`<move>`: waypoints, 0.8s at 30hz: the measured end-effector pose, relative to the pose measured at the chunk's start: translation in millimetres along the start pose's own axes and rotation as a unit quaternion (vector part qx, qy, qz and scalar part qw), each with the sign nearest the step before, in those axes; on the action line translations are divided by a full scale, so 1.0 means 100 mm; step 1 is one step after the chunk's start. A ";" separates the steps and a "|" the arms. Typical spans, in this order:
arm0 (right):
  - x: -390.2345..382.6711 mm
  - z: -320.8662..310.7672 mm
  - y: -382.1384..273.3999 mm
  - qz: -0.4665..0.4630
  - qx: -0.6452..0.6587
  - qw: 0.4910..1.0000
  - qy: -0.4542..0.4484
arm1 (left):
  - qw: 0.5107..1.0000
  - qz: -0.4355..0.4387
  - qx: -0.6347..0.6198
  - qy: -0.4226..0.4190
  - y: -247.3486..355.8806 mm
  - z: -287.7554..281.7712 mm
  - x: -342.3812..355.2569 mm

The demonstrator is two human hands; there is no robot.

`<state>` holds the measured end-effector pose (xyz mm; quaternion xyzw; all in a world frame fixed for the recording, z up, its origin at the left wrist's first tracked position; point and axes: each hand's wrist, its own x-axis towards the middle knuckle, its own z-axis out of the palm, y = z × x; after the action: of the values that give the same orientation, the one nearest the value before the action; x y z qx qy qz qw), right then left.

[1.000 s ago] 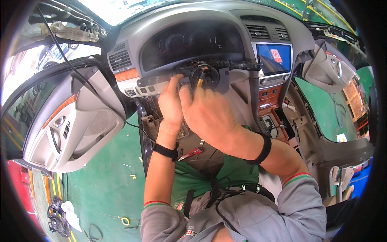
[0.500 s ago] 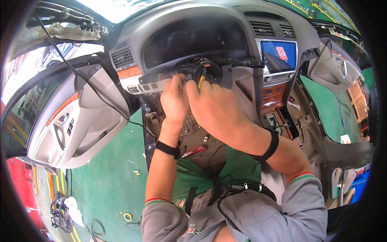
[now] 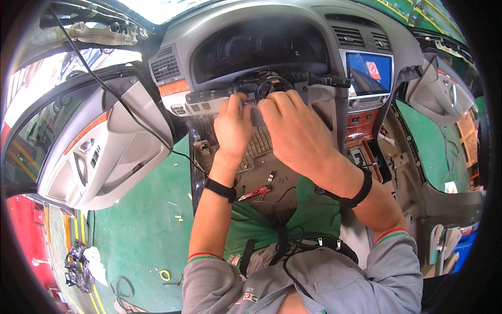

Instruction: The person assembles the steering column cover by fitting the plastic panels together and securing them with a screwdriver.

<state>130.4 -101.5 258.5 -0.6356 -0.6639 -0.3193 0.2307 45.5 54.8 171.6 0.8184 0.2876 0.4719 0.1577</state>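
Note:
Both my hands are raised at the bare steering column [image 3: 275, 83], whose round hub shows without a wheel. My left hand [image 3: 234, 128] is on the near left side of the column, its thumb and fingers pinched together below the left stalk [image 3: 210, 95]. Close beside it, my right hand [image 3: 299, 125] has its fingers curled at the near side of the hub. Whatever sits in either set of fingers is hidden by the hands. The right stalk [image 3: 329, 80] sticks out beyond my right hand.
A red utility knife [image 3: 255, 192] lies on the footwell floor near small loose parts. The open driver's door [image 3: 104, 152] stands at left, with a black cable [image 3: 125, 118] running across it. A screen [image 3: 370, 73] is at right. Yellow tape [image 3: 165, 275] lies on the green floor.
The view has shifted slightly. My right hand has turned and moved a little right, opening a gap from the left. A thin yellow piece by its fingers no longer shows.

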 end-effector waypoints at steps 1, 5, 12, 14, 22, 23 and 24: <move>-0.03 0.02 0.01 0.016 0.027 0.999 -0.022 | 1.000 -0.001 0.009 -0.001 0.00 0.00 0.00; -0.22 -0.02 0.16 0.054 0.110 0.990 0.064 | 1.000 0.013 -0.010 0.020 -0.04 0.03 -0.02; -0.93 -0.11 0.50 0.417 0.449 0.782 0.110 | 0.979 0.133 0.152 -0.006 -0.15 0.05 0.03; -1.05 -0.11 0.65 0.480 0.487 0.723 0.095 | 0.973 0.151 0.171 -0.017 -0.21 0.07 0.06; -1.07 0.41 0.96 0.559 0.620 0.545 0.079 | 0.945 0.189 0.258 -0.066 -0.22 0.06 0.12; -1.02 0.48 0.98 0.538 0.585 0.606 0.040 | 0.942 0.186 0.271 -0.074 -0.22 0.07 0.12; -0.94 0.58 0.99 0.536 0.535 0.653 0.009 | 0.940 0.187 0.277 -0.074 -0.23 0.05 0.12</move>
<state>242.2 -126.5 165.0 -0.6448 -0.2615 0.2645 0.6678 46.9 80.9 165.1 0.9012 0.2367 0.3326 -0.1457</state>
